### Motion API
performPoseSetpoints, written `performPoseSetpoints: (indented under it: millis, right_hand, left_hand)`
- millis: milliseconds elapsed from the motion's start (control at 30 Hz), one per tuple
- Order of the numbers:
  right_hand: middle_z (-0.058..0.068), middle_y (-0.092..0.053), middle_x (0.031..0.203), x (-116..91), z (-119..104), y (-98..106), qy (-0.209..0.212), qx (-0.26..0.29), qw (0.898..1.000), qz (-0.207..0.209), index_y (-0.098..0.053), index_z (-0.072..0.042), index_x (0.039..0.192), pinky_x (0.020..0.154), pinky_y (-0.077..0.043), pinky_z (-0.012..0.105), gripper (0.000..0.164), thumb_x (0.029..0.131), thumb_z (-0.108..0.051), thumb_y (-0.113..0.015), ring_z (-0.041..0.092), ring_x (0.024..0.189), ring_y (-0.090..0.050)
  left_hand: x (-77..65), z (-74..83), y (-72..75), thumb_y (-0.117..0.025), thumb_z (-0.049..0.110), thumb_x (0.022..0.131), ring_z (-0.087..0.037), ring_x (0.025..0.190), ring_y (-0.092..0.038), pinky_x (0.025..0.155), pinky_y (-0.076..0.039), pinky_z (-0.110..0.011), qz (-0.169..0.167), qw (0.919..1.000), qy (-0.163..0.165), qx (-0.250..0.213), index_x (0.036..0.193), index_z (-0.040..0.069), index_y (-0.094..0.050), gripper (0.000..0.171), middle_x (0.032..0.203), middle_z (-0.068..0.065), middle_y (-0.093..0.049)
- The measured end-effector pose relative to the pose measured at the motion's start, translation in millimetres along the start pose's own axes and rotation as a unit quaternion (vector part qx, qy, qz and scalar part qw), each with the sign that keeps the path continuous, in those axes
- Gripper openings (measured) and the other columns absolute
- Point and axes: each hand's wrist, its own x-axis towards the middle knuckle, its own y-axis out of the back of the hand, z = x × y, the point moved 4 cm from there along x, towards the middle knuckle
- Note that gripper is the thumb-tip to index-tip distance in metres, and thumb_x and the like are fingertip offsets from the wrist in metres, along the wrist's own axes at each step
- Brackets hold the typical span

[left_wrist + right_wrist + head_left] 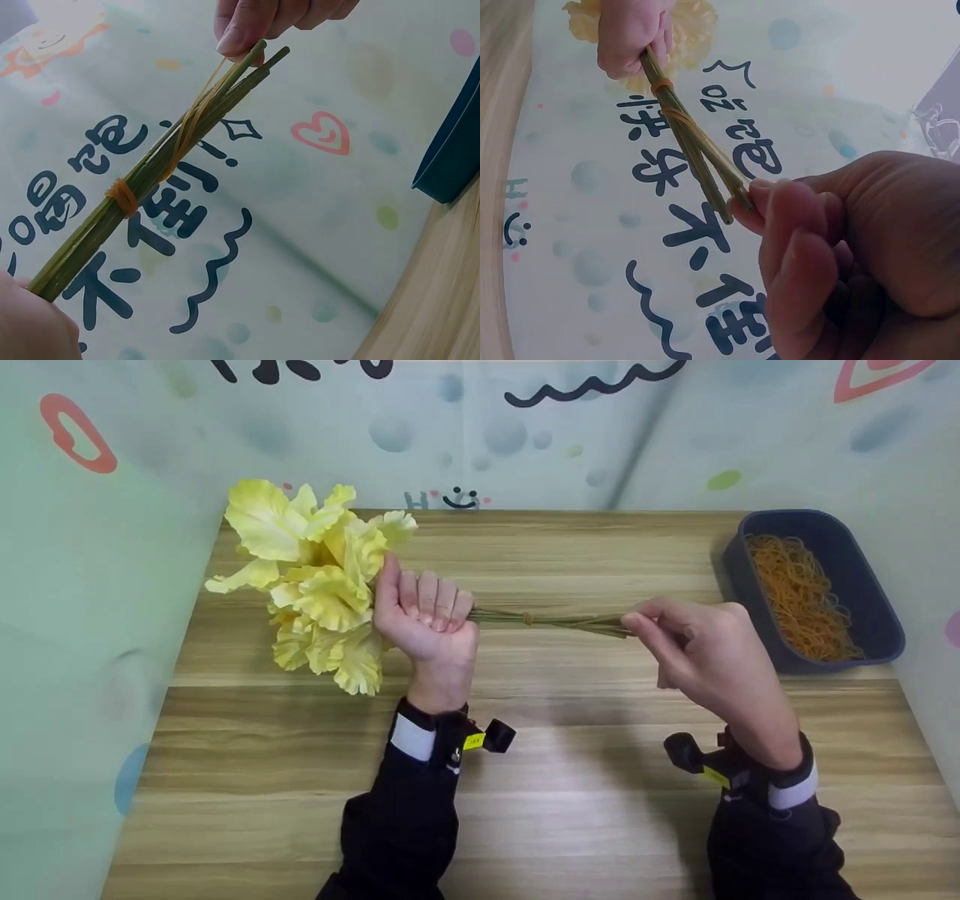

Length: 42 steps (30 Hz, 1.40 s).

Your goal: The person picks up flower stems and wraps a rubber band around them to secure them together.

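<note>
A bunch of yellow artificial flowers (322,585) lies on its side at the left, held above the wooden table. My left hand (427,619) grips its green stems (75,236) just below the blooms, fingers curled round them. An orange rubber band (122,198) is wound tightly around the stems partway along. From there a stretched strand (182,139) runs along the stems towards their cut ends. My right hand (712,660) pinches the end of that strand between thumb and forefinger, close to the stem ends. The right fingertips partly hide the strand's end.
A dark blue bin (874,600) with many orange rubber bands (799,600) inside stands at the right rear of the wooden table (570,810). A printed backdrop (465,442) rises behind the table and along both sides.
</note>
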Motion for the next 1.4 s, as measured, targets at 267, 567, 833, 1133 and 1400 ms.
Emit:
performPoseSetpoints:
  millis: [267,567,833,1133,1400]
  right_hand:
    - [-0.015,-0.052,0.055,-1.2,2.2,1.8,-0.002,-0.063,0.998,0.007,-0.076,-0.011,0.099,0.05,-0.039,0.017,0.011,0.1,-0.018,-0.067,-0.004,0.044,-0.052]
    - [-0.008,-0.057,0.059,0.0,3.4,1.1,0.018,-0.101,0.995,0.015,-0.076,-0.009,0.1,0.051,-0.037,0.02,0.012,0.1,-0.017,-0.068,0.0,0.044,-0.053]
    - [-0.014,-0.051,0.057,2.9,13.1,-2.2,0.003,-0.061,0.998,-0.023,-0.075,-0.011,0.1,0.056,-0.04,0.017,0.012,0.1,-0.018,-0.066,-0.004,0.045,-0.051]
    - [-0.012,-0.049,0.058,8.0,27.3,-6.0,0.011,0.04,0.998,-0.049,-0.073,-0.01,0.1,0.052,-0.039,0.018,0.01,0.101,-0.009,-0.064,0.002,0.044,-0.049]
    - [-0.009,-0.049,0.052,8.6,34.4,-11.1,-0.008,0.147,0.986,-0.072,-0.073,-0.012,0.099,0.044,-0.037,0.021,0.015,0.099,0.0,-0.062,0.007,0.041,-0.049]
  left_hand:
    - [0.9,0.7,-0.8,-0.029,0.028,0.11,-0.005,0.035,-0.013,0.032,-0.012,-0.019,-0.003,1.0,0.001,-0.009,0.047,0.019,-0.03,0.063,0.038,0.008,-0.029]
    - [0.8,2.4,-1.3,-0.028,0.028,0.11,-0.005,0.034,-0.014,0.03,-0.013,-0.019,0.001,0.9999,-0.003,-0.012,0.047,0.019,-0.032,0.064,0.038,0.008,-0.03]
    - [1.4,3.8,-1.1,-0.03,0.028,0.11,-0.004,0.034,-0.015,0.03,-0.013,-0.018,0.002,0.9998,-0.004,-0.02,0.047,0.019,-0.032,0.064,0.037,0.008,-0.03]
    - [2.2,5.1,0.2,-0.031,0.028,0.11,-0.005,0.033,-0.015,0.03,-0.015,-0.018,0.014,0.9994,0.008,-0.031,0.046,0.018,-0.03,0.064,0.037,0.007,-0.03]
    - [3.7,9.3,-1.6,-0.031,0.029,0.11,-0.005,0.035,-0.014,0.029,-0.015,-0.018,0.013,0.9982,0.004,-0.058,0.047,0.019,-0.03,0.064,0.037,0.007,-0.03]
